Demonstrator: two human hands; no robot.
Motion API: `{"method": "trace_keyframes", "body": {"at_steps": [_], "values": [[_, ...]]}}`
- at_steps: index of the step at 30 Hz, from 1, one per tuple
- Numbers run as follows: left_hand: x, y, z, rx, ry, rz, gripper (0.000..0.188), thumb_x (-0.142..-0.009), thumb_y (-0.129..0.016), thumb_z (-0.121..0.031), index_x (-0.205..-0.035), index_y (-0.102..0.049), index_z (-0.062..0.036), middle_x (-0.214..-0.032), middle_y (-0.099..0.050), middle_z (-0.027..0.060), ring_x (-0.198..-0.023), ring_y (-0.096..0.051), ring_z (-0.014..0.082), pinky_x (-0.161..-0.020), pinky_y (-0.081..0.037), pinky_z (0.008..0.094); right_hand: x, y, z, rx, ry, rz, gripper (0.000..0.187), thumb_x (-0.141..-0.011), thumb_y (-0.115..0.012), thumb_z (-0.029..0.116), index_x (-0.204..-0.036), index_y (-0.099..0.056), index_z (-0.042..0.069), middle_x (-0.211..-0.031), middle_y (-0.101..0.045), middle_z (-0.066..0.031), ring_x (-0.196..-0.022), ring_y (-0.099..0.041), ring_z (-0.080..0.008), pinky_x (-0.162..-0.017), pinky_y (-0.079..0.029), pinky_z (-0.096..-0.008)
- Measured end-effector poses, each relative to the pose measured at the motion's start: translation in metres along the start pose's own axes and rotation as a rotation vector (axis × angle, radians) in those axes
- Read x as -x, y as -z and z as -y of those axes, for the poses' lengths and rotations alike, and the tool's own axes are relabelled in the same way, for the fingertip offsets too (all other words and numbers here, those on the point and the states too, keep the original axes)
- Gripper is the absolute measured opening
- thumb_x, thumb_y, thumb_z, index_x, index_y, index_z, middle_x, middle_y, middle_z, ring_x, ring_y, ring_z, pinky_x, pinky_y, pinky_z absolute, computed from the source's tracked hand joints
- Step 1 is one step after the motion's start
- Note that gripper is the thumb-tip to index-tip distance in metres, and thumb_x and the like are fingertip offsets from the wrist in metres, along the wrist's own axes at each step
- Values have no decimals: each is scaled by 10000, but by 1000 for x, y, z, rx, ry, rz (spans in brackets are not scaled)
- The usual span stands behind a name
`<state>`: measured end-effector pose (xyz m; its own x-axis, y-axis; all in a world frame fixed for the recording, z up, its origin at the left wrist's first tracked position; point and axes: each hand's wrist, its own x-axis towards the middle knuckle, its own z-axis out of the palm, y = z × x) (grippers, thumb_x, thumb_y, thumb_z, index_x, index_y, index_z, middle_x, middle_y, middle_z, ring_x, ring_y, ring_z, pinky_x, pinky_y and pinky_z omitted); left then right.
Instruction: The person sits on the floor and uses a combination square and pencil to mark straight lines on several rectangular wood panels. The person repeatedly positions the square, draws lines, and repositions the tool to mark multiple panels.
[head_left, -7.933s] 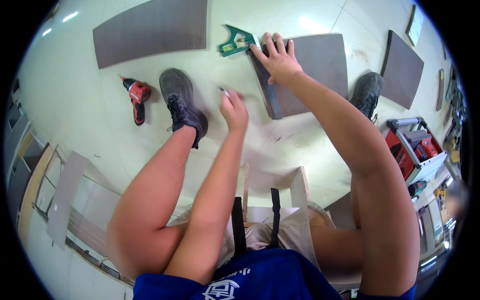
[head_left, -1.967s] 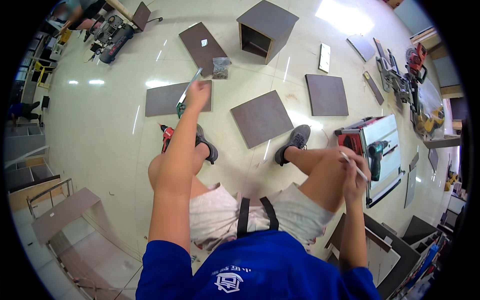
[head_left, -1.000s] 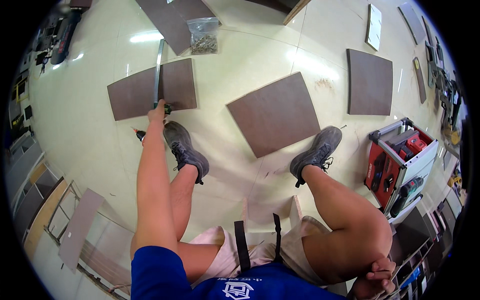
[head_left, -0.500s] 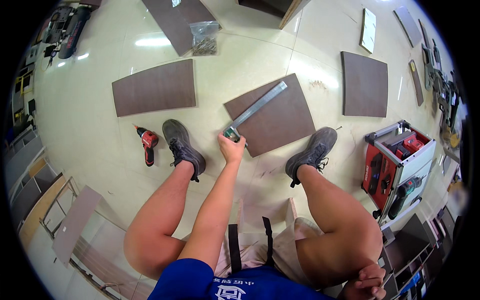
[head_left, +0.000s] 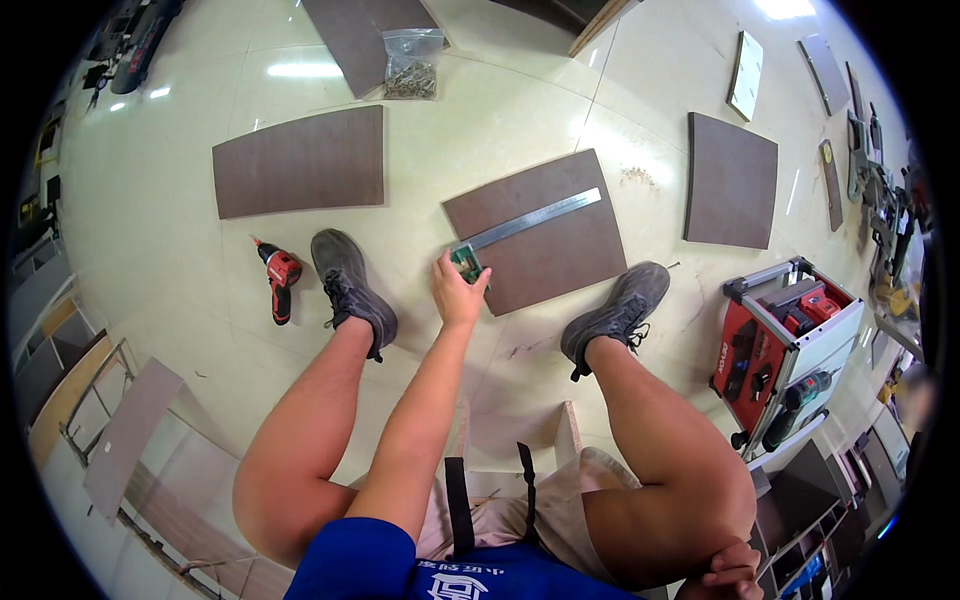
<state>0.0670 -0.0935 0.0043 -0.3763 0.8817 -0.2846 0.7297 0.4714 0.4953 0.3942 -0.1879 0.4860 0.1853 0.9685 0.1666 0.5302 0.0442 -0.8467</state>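
My left hand [head_left: 457, 293] is closed on the green handle of a try square [head_left: 538, 219]. Its metal blade lies slantwise across a dark brown panel [head_left: 555, 255] on the floor between my shoes. The handle is at the panel's left edge, partly covered by my fingers. By my right knee, at the lower edge, my right hand [head_left: 735, 568] has its fingers curled. Part of that hand is cut off, and whether anything is inside it is hidden.
Other brown panels lie left [head_left: 300, 165] and right [head_left: 732, 182]. A red cordless drill [head_left: 279, 275] rests beside my left shoe. Behind it, a clear bag of screws [head_left: 411, 75] sits on another panel. A red and silver tool case [head_left: 785, 345] stands at right.
The square's blade has swung clockwise, flatter across the panel, with my left hand still on its handle. My right hand has shifted slightly lower in view. The whole view has shifted a little.
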Motion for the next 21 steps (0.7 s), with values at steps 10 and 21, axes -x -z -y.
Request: {"method": "trace_keyframes", "body": {"at_steps": [10, 21], "values": [[-8, 18, 15, -60, -5, 44, 848, -706, -896, -336, -1342, -463, 22, -1229, -559, 212, -1156, -539, 400, -993, -447, 491, 3, -10, 11, 91, -33, 24, 303, -1056, -418, 359, -1280, -467, 161, -690, -610, -136, -689, -544, -289, -640, -473, -454], [-8, 14, 9, -96, 7, 93, 831, -767, -848, -404, -1370, -475, 30, -1307, -533, 217, -1218, -505, 404, -1021, -440, 491, -9, -9, -28, -239, 304, 10, 334, -1023, -435, 316, -1182, -506, 30, -575, -565, -136, -582, -535, -263, -561, -453, -403]]}}
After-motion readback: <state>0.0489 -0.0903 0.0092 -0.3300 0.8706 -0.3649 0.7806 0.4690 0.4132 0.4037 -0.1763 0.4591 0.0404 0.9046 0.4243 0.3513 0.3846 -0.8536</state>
